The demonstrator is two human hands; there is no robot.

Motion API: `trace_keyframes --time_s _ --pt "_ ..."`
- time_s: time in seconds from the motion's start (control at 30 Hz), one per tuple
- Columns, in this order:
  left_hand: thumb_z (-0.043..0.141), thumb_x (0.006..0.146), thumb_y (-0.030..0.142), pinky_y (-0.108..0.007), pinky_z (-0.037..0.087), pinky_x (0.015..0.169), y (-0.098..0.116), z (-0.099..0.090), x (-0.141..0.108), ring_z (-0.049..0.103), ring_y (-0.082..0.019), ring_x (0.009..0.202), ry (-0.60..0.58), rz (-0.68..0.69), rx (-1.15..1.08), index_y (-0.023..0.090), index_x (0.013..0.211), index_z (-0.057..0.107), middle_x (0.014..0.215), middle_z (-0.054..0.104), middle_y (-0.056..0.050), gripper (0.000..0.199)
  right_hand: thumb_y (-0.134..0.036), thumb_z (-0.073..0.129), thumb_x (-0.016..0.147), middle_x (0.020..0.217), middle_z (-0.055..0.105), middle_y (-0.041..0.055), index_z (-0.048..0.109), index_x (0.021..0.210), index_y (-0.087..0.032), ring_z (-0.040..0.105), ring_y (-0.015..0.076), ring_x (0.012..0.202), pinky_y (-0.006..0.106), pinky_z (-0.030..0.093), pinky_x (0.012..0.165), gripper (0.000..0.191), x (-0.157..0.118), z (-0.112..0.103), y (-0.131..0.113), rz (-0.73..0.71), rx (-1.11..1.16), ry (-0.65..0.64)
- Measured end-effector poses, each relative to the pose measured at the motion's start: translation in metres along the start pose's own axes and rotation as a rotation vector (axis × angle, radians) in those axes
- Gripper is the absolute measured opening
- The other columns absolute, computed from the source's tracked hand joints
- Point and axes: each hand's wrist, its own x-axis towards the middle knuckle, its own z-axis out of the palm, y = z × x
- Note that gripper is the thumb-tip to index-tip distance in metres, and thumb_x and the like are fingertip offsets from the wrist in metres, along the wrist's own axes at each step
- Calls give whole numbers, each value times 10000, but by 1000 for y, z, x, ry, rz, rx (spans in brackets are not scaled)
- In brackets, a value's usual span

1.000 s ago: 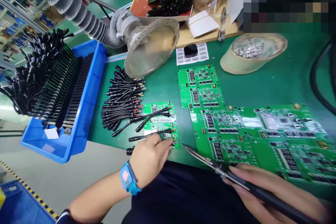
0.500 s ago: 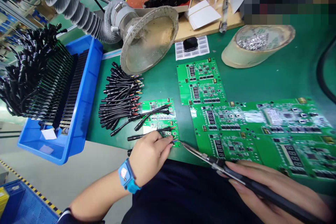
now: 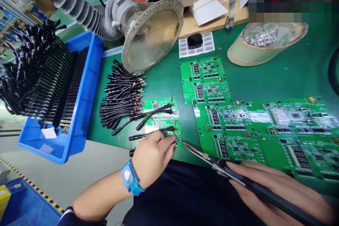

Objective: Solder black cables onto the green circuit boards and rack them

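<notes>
My left hand [image 3: 153,157], with a blue wrist strap [image 3: 130,177], is pinched on a black cable whose coloured wire ends [image 3: 178,140] show beyond the fingertips. Those wires lie at the right edge of a green circuit board [image 3: 161,123]. Most of the held cable is hidden under the hand. In my right hand [image 3: 272,190] is a soldering iron [image 3: 219,165], its tip beside the wire ends; whether it touches them I cannot tell. Another black cable [image 3: 143,136] and two more lie across the board pair.
Loose black cables [image 3: 119,102] lie left of the boards. A blue bin [image 3: 79,113] holds boards with cables. A fume extractor hood [image 3: 153,35] hangs over the bench. More circuit boards [image 3: 227,120] lie at right, below a slanted tube [image 3: 246,51] of solder scraps.
The view has shifted slightly, so the bench items appear a little displaced. Both hands keep their grips, and the iron's tip stays beside the wire ends.
</notes>
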Motion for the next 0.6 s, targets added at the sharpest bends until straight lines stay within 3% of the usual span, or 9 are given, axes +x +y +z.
trace_keyframes --time_s 0.17,0.4,0.6 --pt "469 893 237 -279 476 588 1 -1 1 531 -154 642 -18 -8 -9 175 1056 635 745 529 -36 241 -278 413 887 648 654 -27 546 957 -252 625 107 592 191 525 588 153 7 1 -1 -128 21 -6" --pt "467 893 232 -278 474 591 3 -3 2 526 -152 640 -31 -19 -12 177 1043 642 741 522 -34 237 -215 515 822 816 673 10 553 1032 -239 653 136 738 228 547 682 215 -13 -3 12 -62 72 -38" --pt "461 897 239 -276 476 591 3 -4 3 534 -153 652 -59 -36 3 190 1053 638 744 524 -33 242 -196 515 812 776 672 -24 552 1051 -274 653 142 686 239 557 665 254 -8 -3 8 -60 72 -35"
